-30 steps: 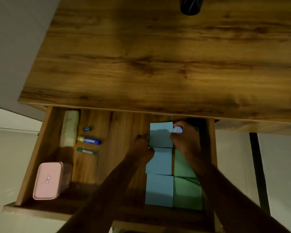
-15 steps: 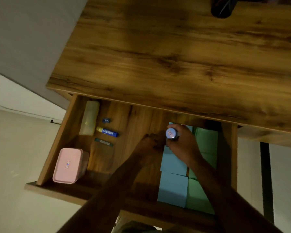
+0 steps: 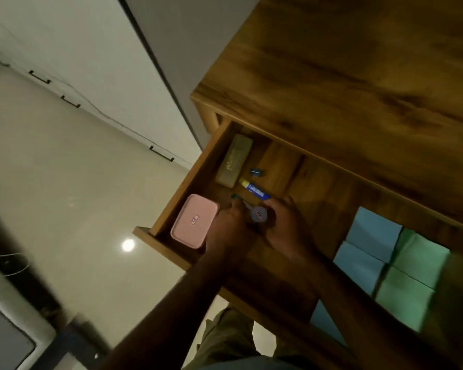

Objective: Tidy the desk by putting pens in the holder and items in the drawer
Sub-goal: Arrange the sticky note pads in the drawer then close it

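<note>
Two hands meet at the centre of the frame, inside the open drawer (image 3: 171, 245). The right hand (image 3: 288, 227) curls its fingers round a small bottle (image 3: 259, 214), which shows from above as a pale round cap with a label. The left hand (image 3: 229, 229) lies close against the bottle's left side. Its fingers are in shadow, so I cannot tell whether it grips or only steadies.

The bottle sits low over the drawer floor, in the left half of the drawer.
- Just left of the left hand: a pink box (image 3: 194, 220).
- Just above the hands: a glue stick (image 3: 254, 191).
- Partly hidden by the left hand: a green stick (image 3: 235, 196).
- Further up the frame: a sharpener (image 3: 256, 171) and a beige case (image 3: 234, 164).
- At lower right, well apart from the hands: blue pads (image 3: 372, 231) and green pads (image 3: 417, 263).
- At upper right: the desk top (image 3: 358, 76).

The step in hand appears to be setting the bottle down in the bare patch between the pink box and the pads. Done well, the bottle goes down upright until its base bears on the wood, clear of the glue stick and the green stick so that neither rolls. The right fingers should loosen only once it stands by itself. The left hand could guard the side nearest the box. A spot away from the drawer front would probably lower the chance of it toppling when the drawer is pushed shut.
</note>
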The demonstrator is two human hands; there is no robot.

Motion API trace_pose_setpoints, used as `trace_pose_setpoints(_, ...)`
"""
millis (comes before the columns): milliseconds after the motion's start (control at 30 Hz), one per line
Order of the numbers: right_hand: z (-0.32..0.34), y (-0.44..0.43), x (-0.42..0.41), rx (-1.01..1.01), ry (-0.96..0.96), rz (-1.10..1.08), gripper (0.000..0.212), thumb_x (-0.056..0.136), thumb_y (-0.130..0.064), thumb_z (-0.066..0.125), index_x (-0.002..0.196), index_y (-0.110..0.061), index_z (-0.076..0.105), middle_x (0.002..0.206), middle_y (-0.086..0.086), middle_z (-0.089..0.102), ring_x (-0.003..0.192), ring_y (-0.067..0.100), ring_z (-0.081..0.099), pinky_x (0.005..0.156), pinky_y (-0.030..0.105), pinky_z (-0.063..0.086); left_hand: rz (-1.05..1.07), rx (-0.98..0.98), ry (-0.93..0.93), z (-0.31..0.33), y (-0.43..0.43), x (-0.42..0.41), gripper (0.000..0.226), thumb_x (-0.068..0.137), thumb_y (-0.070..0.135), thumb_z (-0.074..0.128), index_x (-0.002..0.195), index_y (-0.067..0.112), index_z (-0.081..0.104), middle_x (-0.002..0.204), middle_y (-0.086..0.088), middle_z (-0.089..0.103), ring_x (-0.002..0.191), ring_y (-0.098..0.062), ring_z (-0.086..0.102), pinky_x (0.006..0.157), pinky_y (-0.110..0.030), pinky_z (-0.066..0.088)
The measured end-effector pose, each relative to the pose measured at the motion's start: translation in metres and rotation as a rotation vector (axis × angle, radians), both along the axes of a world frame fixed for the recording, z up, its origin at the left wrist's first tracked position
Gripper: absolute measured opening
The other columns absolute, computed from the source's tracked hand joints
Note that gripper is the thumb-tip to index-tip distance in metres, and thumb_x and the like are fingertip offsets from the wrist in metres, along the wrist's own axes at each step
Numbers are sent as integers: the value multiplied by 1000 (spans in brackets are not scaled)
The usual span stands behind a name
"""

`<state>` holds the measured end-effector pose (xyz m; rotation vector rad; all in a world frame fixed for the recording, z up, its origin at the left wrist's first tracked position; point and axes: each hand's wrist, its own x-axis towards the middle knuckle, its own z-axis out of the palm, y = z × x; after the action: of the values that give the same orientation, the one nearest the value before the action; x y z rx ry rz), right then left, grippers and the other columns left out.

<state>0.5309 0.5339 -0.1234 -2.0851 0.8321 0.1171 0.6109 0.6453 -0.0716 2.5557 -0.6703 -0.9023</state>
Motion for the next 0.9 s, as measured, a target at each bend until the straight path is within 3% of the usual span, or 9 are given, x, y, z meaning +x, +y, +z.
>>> trace_pose_setpoints(100, -9, 17, 10, 78, 31, 14, 29, 92, -17, 67, 120, -25, 64, 136, -2, 53, 117, 19, 60, 100, 39, 53, 61, 14, -34, 5, 17, 4, 49, 85, 27, 72, 127, 14, 49, 108, -4, 61, 87, -18, 60, 66, -27, 51)
trace_pose_setpoints(200, -14, 26, 12, 78, -6, 81, 26, 89, -15, 69, 111, -28, 66, 128, -7, 57, 112, 17, 62, 98, 41, 53, 37, -6, -47, 11, 25, 3, 35, 89, 28, 66, 119, 14, 54, 105, -5, 63, 86, -20, 61, 68, -30, 53)
trace_pose_setpoints(333, -13, 35, 13, -80, 48, 238, 41, 83, -35, 74, 121, -28, 60, 127, -3, 58, 113, 18, 60, 96, 37, 51, 53, -65, -25, 12, 31, 4, 31, 96, 29, 60, 121, 13, 56, 108, -5, 65, 92, -20, 64, 75, -31, 57)
trace_pose_setpoints(433, -15, 42, 15, -122, 109, 266, 37, 89, -48, 64, 121, -30, 56, 128, -3, 54, 109, 18, 61, 91, 37, 52, 35, -83, -4, 9, 36, 7, 28, 95, 22, 61, 121, 12, 57, 109, -6, 65, 97, -21, 65, 79, -32, 57)
trace_pose_setpoints(667, -15, 45, 3, -231, 155, 296, 67, 87, -49, 68, 145, -26, 44, 148, 0, 44, 126, 20, 54, 98, 33, 46, -50, -76, -6, 11, 40, 7, 33, 91, 16, 66, 123, 12, 57, 113, -5, 64, 101, -20, 63, 74, -23, 51)
trace_pose_setpoints(733, -10, 45, -8, -241, 125, 225, 56, 91, -43, 66, 141, -28, 49, 141, -3, 50, 121, 20, 57, 94, 31, 47, -100, -97, 4, 12, 39, 2, 32, 91, 16, 66, 122, 14, 58, 113, -3, 63, 99, -18, 62, 75, -23, 50)
trace_pose_setpoints(833, -1, 42, -21, -180, 64, 67, 32, 100, -54, 48, 124, -35, 58, 107, -18, 62, 107, 11, 63, 78, 20, 44, -203, -120, -5, 12, 33, -6, 30, 91, 18, 64, 121, 15, 58, 105, -1, 64, 90, -16, 63, 73, -24, 51)
trace_pose_setpoints(900, 1, 38, -30, -238, 53, 86, 30, 102, -52, 44, 121, -35, 59, 106, -20, 60, 107, 9, 61, 81, 22, 44, -276, -136, -15, 11, 25, -10, 29, 91, 19, 64, 119, 14, 57, 100, 0, 66, 84, -15, 62, 71, -23, 49)
